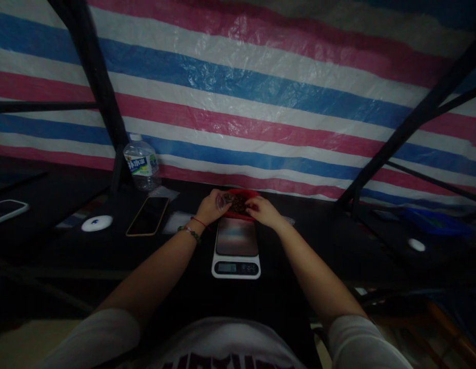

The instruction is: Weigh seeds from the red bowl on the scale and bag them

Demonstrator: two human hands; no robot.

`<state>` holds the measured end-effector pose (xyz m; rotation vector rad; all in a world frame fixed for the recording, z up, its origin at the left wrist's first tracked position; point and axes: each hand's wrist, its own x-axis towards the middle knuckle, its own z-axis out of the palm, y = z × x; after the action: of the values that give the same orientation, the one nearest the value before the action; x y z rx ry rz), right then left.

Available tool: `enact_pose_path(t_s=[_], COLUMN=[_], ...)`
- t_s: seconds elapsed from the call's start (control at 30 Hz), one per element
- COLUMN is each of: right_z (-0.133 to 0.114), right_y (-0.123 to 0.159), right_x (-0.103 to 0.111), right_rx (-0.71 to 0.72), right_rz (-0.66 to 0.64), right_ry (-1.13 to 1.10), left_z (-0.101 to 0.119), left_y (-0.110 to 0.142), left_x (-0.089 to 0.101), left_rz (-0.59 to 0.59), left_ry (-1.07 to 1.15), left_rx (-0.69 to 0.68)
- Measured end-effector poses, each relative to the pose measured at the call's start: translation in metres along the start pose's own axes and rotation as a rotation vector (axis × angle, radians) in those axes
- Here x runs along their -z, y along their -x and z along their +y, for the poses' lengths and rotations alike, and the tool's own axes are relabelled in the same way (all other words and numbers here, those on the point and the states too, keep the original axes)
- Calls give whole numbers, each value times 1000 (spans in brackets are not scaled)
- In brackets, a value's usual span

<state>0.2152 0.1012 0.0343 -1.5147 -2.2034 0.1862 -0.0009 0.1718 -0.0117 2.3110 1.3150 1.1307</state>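
Note:
A red tray [257, 193] holding small dark brown pieces [240, 203] sits just behind a white kitchen scale [236, 270] with a lit display and a bare weighing plate. My left hand [210, 207], at the tray's left side, is closed on a small clear plastic container [221, 201]; whether it is a cup or a bag is hard to tell. Over the tray's right part, my right hand [263, 211] has its fingers pinched together among the brown pieces. What lies between those fingertips is too small to make out.
Left of the scale are clear plastic bags [177, 222], a phone [148, 217], a white oval object [97, 223] and a large clear bottle [141, 163]. Another white oval [416, 245] and a blue tray [434, 221] lie right. Dark metal posts [101, 77] frame a striped sheet [241, 102].

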Motion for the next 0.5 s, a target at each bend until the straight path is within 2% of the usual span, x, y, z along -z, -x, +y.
enact_pose_path(t_s=[0.1, 0.3, 0.4, 0.5], right_z=[-10, -15, -13, -12], right_y=[-8, -22, -17, -4], right_x=[-7, -36, -37, -33], right_rx=[6, -31, -86, -85], right_rz=[126, 158, 190, 152], right_ry=[-171, -297, -352, -349], left_z=[6, 9, 6, 2], left_y=[4, 9, 8, 6], left_x=[-3, -9, -2, 7], left_rz=[-13, -40, -59, -7], left_ry=[93, 139, 180, 211], left_rx=[-26, -81, -130, -140])
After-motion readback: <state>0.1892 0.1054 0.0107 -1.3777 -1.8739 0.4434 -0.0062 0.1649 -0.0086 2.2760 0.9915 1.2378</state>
